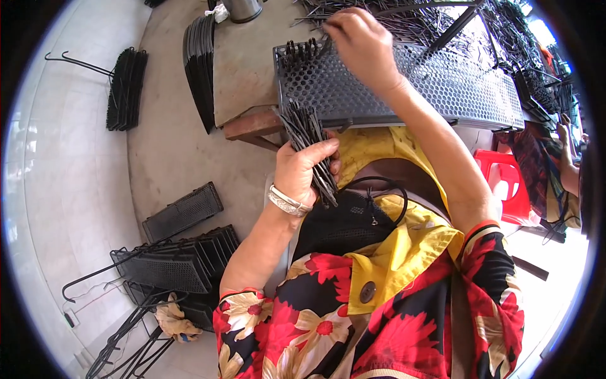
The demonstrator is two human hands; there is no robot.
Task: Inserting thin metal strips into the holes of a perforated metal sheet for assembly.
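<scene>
My left hand (303,165) is closed round a bundle of thin black strips (302,126), a silver bangle on its wrist. The strips fan out above the thumb, and their other ends stick out below the fist. A long black perforated tray (379,85) lies across the work surface in front of me. Over its left part my right hand (366,47) is pinched, with what looks like one thin black strip at its fingertips. Close by, several short black pieces (300,53) stand in the holes at the tray's left end.
Loose black strips (404,19) heap up behind the tray. Stacked curved black panels (199,69) stand left of the table (246,76), near a metal container (243,9). More perforated panels (170,265) stand on the floor at lower left. A red stool (505,186) and another person (543,164) are at right.
</scene>
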